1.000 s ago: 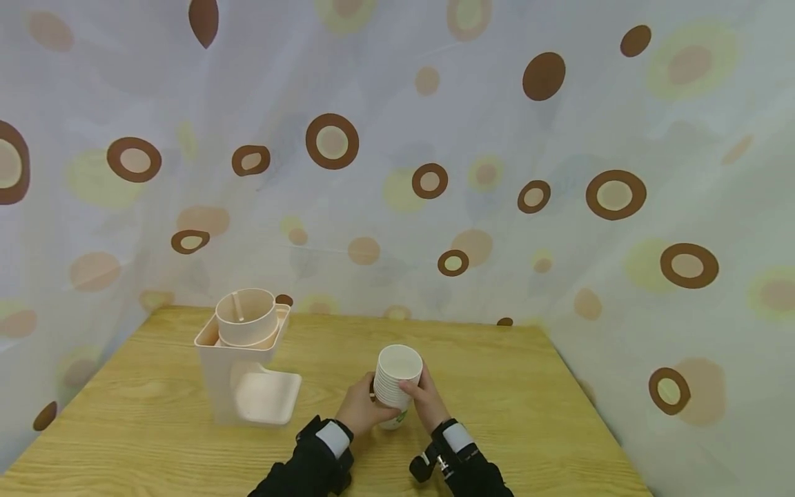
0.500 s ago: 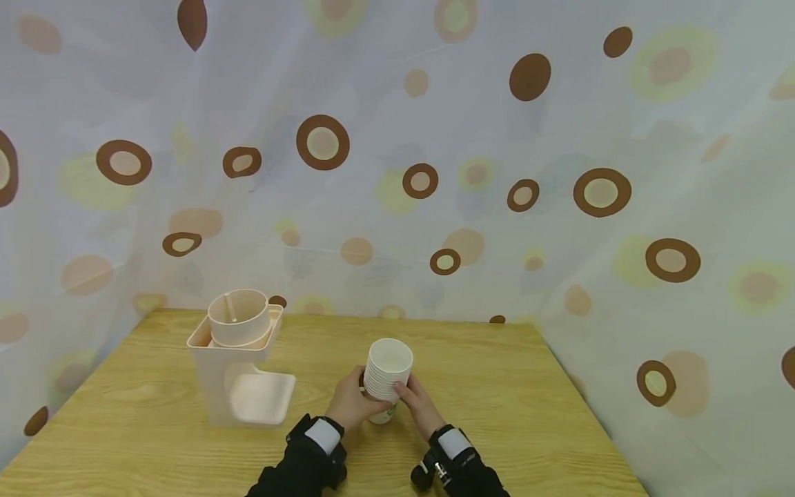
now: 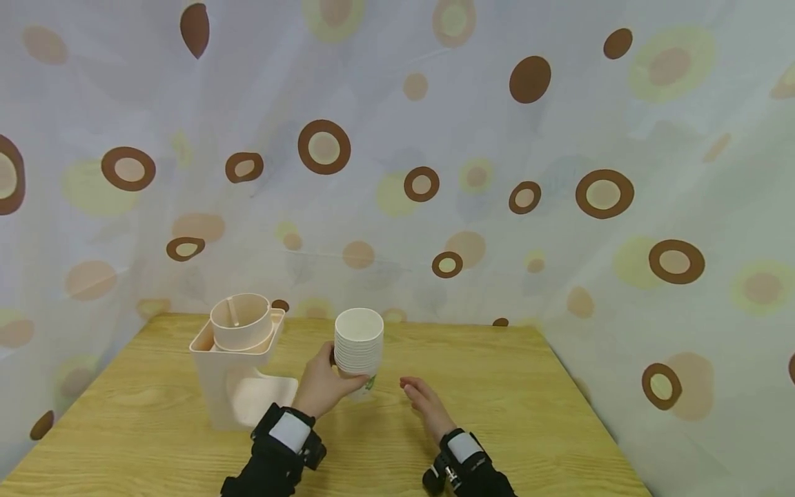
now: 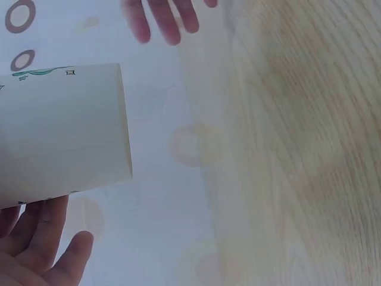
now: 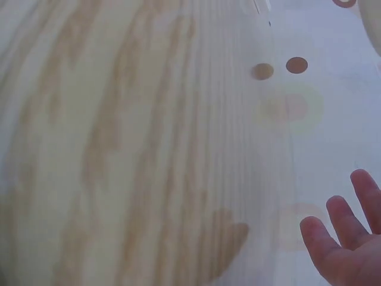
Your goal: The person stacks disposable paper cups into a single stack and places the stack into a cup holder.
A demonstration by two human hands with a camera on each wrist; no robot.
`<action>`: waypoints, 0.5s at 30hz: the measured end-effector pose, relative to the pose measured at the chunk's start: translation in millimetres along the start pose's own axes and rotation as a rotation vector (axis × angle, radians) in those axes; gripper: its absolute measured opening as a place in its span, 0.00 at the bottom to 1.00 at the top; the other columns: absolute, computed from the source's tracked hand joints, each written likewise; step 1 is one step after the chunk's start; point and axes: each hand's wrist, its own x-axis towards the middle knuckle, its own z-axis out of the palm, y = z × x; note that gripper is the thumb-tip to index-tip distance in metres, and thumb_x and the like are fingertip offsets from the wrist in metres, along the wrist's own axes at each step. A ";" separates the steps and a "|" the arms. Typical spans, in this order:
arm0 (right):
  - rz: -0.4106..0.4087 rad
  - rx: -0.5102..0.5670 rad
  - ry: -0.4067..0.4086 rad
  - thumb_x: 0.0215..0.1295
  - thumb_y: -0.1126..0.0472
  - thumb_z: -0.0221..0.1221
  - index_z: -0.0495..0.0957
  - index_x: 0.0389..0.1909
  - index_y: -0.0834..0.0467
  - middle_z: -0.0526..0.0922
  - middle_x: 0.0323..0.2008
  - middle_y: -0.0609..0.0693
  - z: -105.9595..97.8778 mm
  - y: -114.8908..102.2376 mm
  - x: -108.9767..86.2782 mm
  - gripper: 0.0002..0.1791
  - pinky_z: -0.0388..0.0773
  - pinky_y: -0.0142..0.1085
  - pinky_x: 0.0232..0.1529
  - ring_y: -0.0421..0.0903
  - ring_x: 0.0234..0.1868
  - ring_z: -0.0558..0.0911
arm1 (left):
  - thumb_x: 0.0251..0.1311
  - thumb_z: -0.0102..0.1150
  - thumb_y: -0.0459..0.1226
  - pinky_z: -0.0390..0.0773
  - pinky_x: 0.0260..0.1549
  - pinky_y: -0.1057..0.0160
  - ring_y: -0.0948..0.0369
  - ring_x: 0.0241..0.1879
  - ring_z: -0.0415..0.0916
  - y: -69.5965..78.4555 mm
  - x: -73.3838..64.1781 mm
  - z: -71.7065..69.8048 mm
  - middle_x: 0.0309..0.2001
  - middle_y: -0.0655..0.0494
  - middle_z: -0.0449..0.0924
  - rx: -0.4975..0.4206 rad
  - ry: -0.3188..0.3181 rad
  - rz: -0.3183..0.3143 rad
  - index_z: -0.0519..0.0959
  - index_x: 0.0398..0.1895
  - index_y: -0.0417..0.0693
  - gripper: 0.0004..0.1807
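My left hand (image 3: 326, 381) grips a stack of white paper cups (image 3: 359, 345), rims up, with the thumb across the near side. Green print shows low on the stack. In the left wrist view the smooth lower part of a paper cup (image 4: 65, 134) fills the left side, and the fingers (image 4: 44, 232) curl against it. To the right of the stack, apart from it, my right hand (image 3: 428, 404) holds nothing, its fingers extended. The right wrist view shows three of its fingertips (image 5: 336, 208) spread.
On the left of the wooden table (image 3: 528, 400) stands a cream-coloured holder (image 3: 217, 386) with a round tube (image 3: 242, 324) in its top and a flat ledge (image 3: 263, 397) in front. A patterned cloth (image 3: 373, 207) hangs behind and beside the table.
Both hands held the cup stack before. My right hand has let go and moved off to the right. The left hand has carried the stack up and leftward, toward the holder.
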 end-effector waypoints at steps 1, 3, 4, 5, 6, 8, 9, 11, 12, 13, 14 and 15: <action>0.001 -0.003 0.001 0.71 0.54 0.43 0.62 0.61 0.73 0.65 0.62 0.72 -0.1 -0.1 0.4 0.28 0.60 0.59 0.61 0.67 0.65 0.61 | 0.41 0.74 0.44 0.74 0.50 0.47 0.51 0.52 0.75 1.9 -1.1 -2.6 0.51 0.46 0.76 0.000 0.003 -0.002 0.67 0.57 0.41 0.40; 0.002 -0.012 0.000 0.71 0.54 0.44 0.63 0.60 0.72 0.66 0.61 0.71 0.1 0.6 1.1 0.28 0.61 0.59 0.60 0.67 0.64 0.62 | 0.41 0.74 0.44 0.74 0.50 0.47 0.51 0.53 0.75 6.0 -3.1 -8.0 0.52 0.46 0.76 -0.001 0.012 -0.001 0.67 0.58 0.41 0.40; 0.004 -0.013 0.002 0.71 0.54 0.44 0.64 0.60 0.72 0.66 0.61 0.71 0.4 0.8 1.1 0.27 0.61 0.58 0.60 0.66 0.64 0.63 | 0.41 0.74 0.43 0.74 0.50 0.47 0.51 0.52 0.75 8.9 -4.3 -11.1 0.52 0.46 0.77 0.001 0.017 0.002 0.67 0.58 0.41 0.39; 0.005 -0.017 0.002 0.71 0.54 0.44 0.65 0.59 0.72 0.66 0.61 0.70 0.4 1.2 1.3 0.26 0.61 0.58 0.60 0.66 0.64 0.63 | 0.41 0.74 0.43 0.74 0.50 0.46 0.51 0.52 0.75 11.5 -5.3 -14.3 0.51 0.46 0.77 0.005 0.023 0.009 0.67 0.58 0.41 0.39; 0.005 -0.021 0.000 0.71 0.55 0.44 0.65 0.59 0.72 0.67 0.61 0.70 0.4 1.4 1.3 0.26 0.61 0.58 0.60 0.66 0.64 0.63 | 0.42 0.74 0.43 0.74 0.50 0.46 0.51 0.52 0.75 14.8 -6.1 -17.8 0.51 0.46 0.77 0.005 0.028 0.016 0.67 0.58 0.41 0.39; 0.006 -0.024 -0.004 0.71 0.56 0.44 0.65 0.59 0.72 0.67 0.61 0.70 0.2 1.4 1.5 0.25 0.62 0.57 0.59 0.65 0.64 0.64 | 0.42 0.74 0.42 0.74 0.50 0.46 0.51 0.51 0.76 20.6 -7.3 -25.3 0.51 0.46 0.78 0.007 0.039 0.035 0.67 0.58 0.41 0.39; 0.008 -0.024 -0.006 0.71 0.56 0.44 0.65 0.59 0.71 0.67 0.61 0.70 0.1 0.9 1.7 0.25 0.63 0.57 0.59 0.65 0.64 0.64 | 0.42 0.73 0.42 0.74 0.50 0.46 0.51 0.51 0.76 23.9 -7.8 -29.4 0.50 0.46 0.78 0.006 0.040 0.046 0.67 0.58 0.41 0.39; 0.012 -0.030 -0.011 0.71 0.56 0.44 0.65 0.59 0.71 0.68 0.61 0.70 -0.5 0.2 2.8 0.25 0.64 0.55 0.58 0.65 0.63 0.65 | 0.43 0.73 0.42 0.74 0.50 0.47 0.51 0.51 0.76 29.8 -8.2 -37.9 0.50 0.46 0.78 0.010 0.043 0.068 0.66 0.59 0.42 0.39; 0.012 -0.032 -0.014 0.71 0.56 0.44 0.65 0.59 0.72 0.68 0.60 0.70 -0.6 -0.5 3.1 0.25 0.64 0.55 0.58 0.65 0.63 0.65 | 0.43 0.73 0.41 0.73 0.50 0.46 0.51 0.51 0.76 32.9 -8.4 -42.3 0.50 0.46 0.78 0.009 0.046 0.076 0.65 0.59 0.42 0.39; 0.012 -0.035 -0.016 0.71 0.56 0.44 0.66 0.58 0.72 0.68 0.60 0.70 -0.9 -0.8 3.8 0.25 0.65 0.55 0.58 0.65 0.62 0.66 | 0.44 0.72 0.41 0.73 0.50 0.46 0.51 0.50 0.76 35.6 -8.6 -46.6 0.50 0.46 0.78 0.018 0.053 0.089 0.65 0.59 0.42 0.39; 0.014 -0.037 -0.017 0.71 0.56 0.45 0.66 0.58 0.72 0.68 0.60 0.70 -1.1 -1.1 4.3 0.25 0.66 0.54 0.57 0.65 0.62 0.66 | 0.44 0.72 0.41 0.73 0.50 0.45 0.51 0.50 0.76 38.8 -8.8 -51.2 0.50 0.46 0.77 0.019 0.057 0.103 0.65 0.59 0.42 0.38; 0.013 -0.038 -0.019 0.71 0.56 0.45 0.66 0.58 0.72 0.68 0.60 0.70 -1.4 -1.2 4.8 0.25 0.66 0.54 0.57 0.65 0.62 0.66 | 0.45 0.72 0.40 0.73 0.50 0.45 0.51 0.50 0.76 41.8 -8.9 -55.5 0.51 0.45 0.77 0.021 0.061 0.117 0.65 0.59 0.41 0.38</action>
